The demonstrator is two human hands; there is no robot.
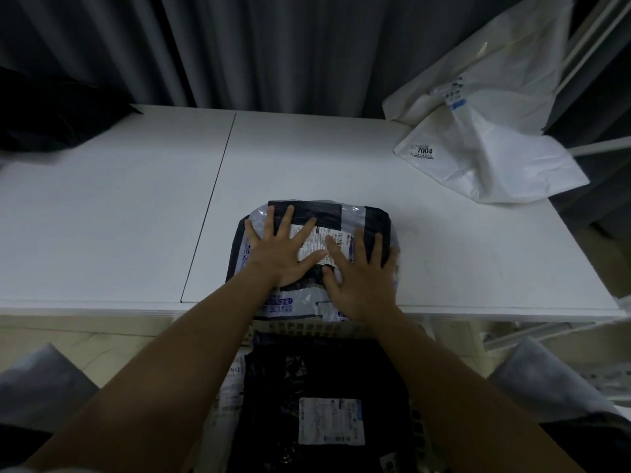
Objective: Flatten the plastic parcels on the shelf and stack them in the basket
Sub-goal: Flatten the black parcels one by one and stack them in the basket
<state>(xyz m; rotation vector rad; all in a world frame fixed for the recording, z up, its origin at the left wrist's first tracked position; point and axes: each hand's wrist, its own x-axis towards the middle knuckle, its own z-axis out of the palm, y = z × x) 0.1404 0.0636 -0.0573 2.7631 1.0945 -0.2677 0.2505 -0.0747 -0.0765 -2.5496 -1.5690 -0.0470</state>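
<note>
1. Dark grey curtains hang behind a white shelf, which a thin seam splits into two panels.
2. Only the head view is given. A grey-and-black parcel lies flat on the shelf at its near edge, its near end hanging just over that edge.
3. A white label sits on top of the parcel, partly covered by both hands.
4. Left hand lies palm down on the parcel's left half, fingers straight and spread wide, gripping nothing.
5. Right hand lies palm down on the parcel's right half, fingers also straight and spread, pressing the plastic; its outer edge is blurred.
6. Just below the parcel, under the shelf's near edge, stands a pale basket, its lattice rim showing between the forearms.
7. Inside the basket a black parcel lies on top, white label up, with a lighter printed one peeking out at its left.
8. Far right of the parcel, at the shelf's back corner, lie crumpled white bags; one label reads 7004.
9. Far left of the parcel, a dark blurred mass sits at the shelf's back edge; what it is cannot be told.
</note>
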